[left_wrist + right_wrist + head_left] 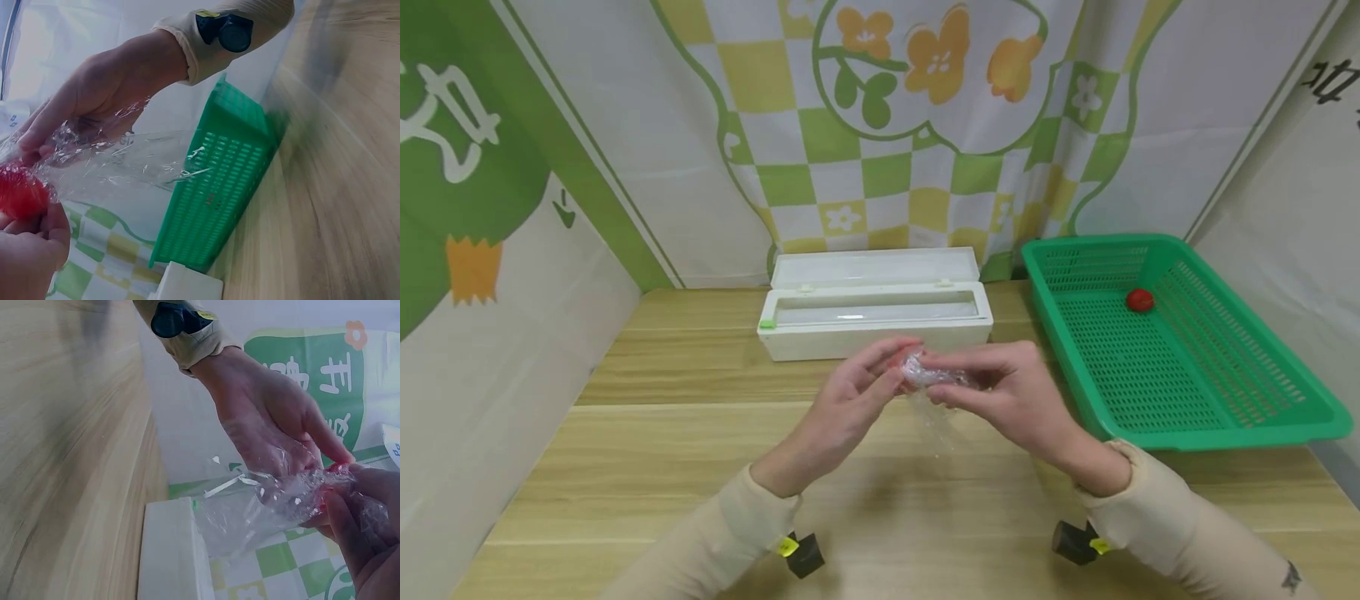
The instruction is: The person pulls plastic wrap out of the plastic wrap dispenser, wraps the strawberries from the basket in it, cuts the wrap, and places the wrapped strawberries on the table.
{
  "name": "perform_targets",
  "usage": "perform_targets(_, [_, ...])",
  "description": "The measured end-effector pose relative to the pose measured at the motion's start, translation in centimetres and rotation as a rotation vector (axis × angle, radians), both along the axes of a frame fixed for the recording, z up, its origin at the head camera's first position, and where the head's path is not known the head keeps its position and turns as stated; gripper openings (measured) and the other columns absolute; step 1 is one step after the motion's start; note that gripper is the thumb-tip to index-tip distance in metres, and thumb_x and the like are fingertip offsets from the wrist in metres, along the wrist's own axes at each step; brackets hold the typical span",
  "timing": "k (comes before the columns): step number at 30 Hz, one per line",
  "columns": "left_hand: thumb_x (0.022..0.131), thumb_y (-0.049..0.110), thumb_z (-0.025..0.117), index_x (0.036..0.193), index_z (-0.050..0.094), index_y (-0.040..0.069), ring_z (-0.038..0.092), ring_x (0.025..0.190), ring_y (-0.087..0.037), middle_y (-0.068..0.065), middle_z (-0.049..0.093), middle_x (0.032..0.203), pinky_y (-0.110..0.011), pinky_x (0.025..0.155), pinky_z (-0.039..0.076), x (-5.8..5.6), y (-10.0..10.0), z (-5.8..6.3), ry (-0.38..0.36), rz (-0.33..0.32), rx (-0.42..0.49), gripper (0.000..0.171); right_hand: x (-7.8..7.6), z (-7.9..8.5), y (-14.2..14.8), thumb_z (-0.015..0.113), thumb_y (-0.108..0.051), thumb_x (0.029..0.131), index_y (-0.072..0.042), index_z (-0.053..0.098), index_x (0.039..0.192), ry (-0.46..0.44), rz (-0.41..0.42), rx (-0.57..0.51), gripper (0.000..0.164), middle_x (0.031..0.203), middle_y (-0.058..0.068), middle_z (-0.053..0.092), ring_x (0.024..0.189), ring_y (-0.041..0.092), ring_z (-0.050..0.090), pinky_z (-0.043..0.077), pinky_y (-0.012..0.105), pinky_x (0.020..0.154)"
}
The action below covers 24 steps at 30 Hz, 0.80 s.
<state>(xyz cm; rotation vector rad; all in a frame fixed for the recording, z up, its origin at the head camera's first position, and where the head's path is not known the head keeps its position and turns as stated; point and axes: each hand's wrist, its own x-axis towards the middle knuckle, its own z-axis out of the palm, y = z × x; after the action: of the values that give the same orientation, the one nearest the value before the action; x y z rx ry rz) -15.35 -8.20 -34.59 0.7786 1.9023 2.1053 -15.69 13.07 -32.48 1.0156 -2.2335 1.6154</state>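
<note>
And here are both bare hands at work, held up over the middle of the pale wood-grain tabletop (647, 467). The left hand (842, 404) has a small, shiny red rounded item (24, 190) in its grasp, thumb and fingers curled about it, and what a bundle it makes, with crinkled clear plastic film (137, 165) gathered against it! In from the other side comes the right hand (1026, 404), thumb and fingers pinching that film right beside the red item, the two hands nearly meeting. A loose tail of film hangs below the fingers, catching the light in bright creases; the red item itself is off the wood, in the air on the near side of the box.

That box, a long white rectangular box (880, 346), sits along the far edge of the tabletop, lid tipped back, a pale roll (880, 312) lying lengthwise inside, a small bright green tab (767, 324) at its left end. Over towards the far right corner, a big green plastic basket (1225, 437) with slotted walls, and in it, near its far end, one small red ball-like item (1140, 301). Cream sleeves (722, 533) on both arms, a small black device (806, 556) strapped at the left wrist and its twin (1075, 543) at the right. Behind the far edge hangs a green, yellow and white checked curtain (895, 175), orange flowers across the top
</note>
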Motion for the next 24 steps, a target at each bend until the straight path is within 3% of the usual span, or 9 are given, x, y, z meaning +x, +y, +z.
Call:
perform_targets(5, [0.096, 0.019, 0.056, 0.132, 0.047, 0.004, 0.058, 0.116, -0.021, -0.014, 0.058, 0.133, -0.029, 0.096, 0.051, 0.1, 0.4, 0.0, -0.015, 0.018, 0.038, 0.04, 0.2, -0.4, -0.6, 0.078, -0.01, 0.077, -0.005, 0.076, 0.097, 0.11, -0.009, 0.022, 0.021, 0.098, 0.009, 0.075, 0.076, 0.008, 0.068, 0.057, 0.023, 0.059])
perform_targets(8, [0.094, 0.018, 0.06, 0.126, 0.05, 0.004, 0.06, 0.113, -0.023, -0.011, 0.061, 0.13, -0.03, 0.092, 0.053, 0.0, 0.5, 0.0, 0.007, 0.055, 0.022, 0.036, 0.2, -0.6, -0.7, 0.077, -0.012, 0.078, -0.005, 0.076, 0.098, 0.121, 0.015, 0.045, 0.022, 0.1, 0.01, 0.074, 0.077, 0.008, 0.068, 0.057, 0.023, 0.06])
perform_targets(18, [0.093, 0.017, 0.06, 0.127, 0.055, 0.003, 0.059, 0.11, -0.018, -0.018, 0.056, 0.125, -0.026, 0.093, 0.052, -0.1, 0.1, -0.4, 0.078, 0.16, -0.011, 0.037, 0.1, -0.3, -0.1, 0.074, -0.012, 0.081, -0.004, 0.074, 0.106, 0.017, 0.034, 0.049, 0.026, 0.099, 0.009, 0.075, 0.075, 0.009, 0.069, 0.058, 0.027, 0.062])
perform_targets(24, [0.093, 0.018, 0.061, 0.127, 0.056, 0.003, 0.061, 0.109, -0.018, -0.018, 0.06, 0.124, -0.028, 0.093, 0.053, 0.0, 0.2, -0.4, 0.08, 0.166, 0.0, 0.037, -0.3, 0.0, 0.5, 0.07, -0.009, 0.084, -0.002, 0.073, 0.108, -0.175, 0.085, -0.006, 0.025, 0.095, 0.012, 0.075, 0.068, 0.016, 0.068, 0.058, 0.033, 0.059])
